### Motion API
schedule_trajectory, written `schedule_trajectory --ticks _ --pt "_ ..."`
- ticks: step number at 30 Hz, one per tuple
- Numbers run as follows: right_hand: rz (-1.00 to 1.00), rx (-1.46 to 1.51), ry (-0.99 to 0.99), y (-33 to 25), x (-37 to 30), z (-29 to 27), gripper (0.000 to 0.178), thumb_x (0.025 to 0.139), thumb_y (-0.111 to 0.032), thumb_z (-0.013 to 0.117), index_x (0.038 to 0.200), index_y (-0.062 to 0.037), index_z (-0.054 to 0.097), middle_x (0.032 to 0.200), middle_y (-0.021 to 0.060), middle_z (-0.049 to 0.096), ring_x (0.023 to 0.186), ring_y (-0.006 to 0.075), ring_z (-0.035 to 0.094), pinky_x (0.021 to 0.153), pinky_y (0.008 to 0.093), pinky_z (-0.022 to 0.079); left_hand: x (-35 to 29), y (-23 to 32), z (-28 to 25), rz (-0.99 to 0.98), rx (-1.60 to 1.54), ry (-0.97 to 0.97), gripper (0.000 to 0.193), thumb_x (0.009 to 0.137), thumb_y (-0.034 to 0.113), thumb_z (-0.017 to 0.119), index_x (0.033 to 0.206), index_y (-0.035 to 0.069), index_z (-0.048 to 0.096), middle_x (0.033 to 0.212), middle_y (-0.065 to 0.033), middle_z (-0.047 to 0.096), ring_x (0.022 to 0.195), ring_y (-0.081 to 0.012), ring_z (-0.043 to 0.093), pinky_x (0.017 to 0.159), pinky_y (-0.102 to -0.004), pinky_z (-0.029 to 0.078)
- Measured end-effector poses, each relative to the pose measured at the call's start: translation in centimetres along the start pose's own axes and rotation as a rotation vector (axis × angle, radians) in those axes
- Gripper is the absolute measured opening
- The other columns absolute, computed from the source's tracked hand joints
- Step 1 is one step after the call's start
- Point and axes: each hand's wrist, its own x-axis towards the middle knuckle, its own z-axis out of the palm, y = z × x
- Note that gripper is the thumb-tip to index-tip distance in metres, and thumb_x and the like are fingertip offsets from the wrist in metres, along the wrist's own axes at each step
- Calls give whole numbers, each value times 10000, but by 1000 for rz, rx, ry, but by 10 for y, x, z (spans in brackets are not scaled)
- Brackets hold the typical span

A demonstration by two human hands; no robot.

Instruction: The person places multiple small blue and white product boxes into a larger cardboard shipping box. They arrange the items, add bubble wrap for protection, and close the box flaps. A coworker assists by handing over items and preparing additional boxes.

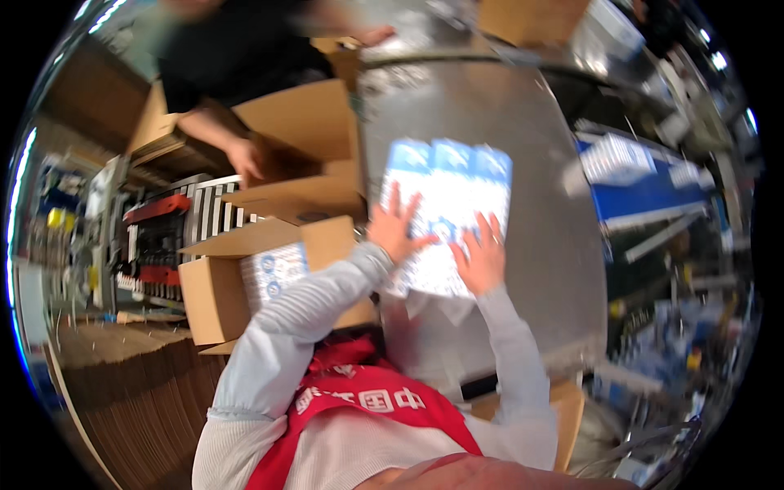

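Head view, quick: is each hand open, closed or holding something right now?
Left hand: open, spread on the left side of the blue-and-white packs.
Right hand: open, spread on their right side.

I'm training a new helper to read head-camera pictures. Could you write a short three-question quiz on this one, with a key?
1. True or false: the person's left hand and right hand are both on the blue-and-white packs.

2. Multiple choice: on which side of the metal table is the nearer open carton, with a printed pack inside?
A) Right
B) Left
C) Far end

3. Fill in: the person wears a ____ apron over a pale top.

Key:
1. True; the fingers of both are spread over the packs.
2. B; it stands to the left.
3. Red.
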Motion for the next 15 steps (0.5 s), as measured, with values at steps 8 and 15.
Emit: schedule_trajectory --ticks 8,15 --pt "96 -63 -33 -43 -45 -18 292 842 -316 650 961 -58 585 1404 185 387 1350 435 284 897 588 394 -35 -10 18 197 -32 143 1003 647 653 722 1474 261 312 1557 -201 93 1192 -507 365 942 -552 441" --pt "214 -99 -19 -72 -96 -21 333 840 -299 662 1039 -53 559 1407 201 378 1347 430 298 967 577 349 -67 -6 21 308 -97 131 966 677 644 701 1469 250 313 1551 -164 147 1279 -537 280 988 -583 393"
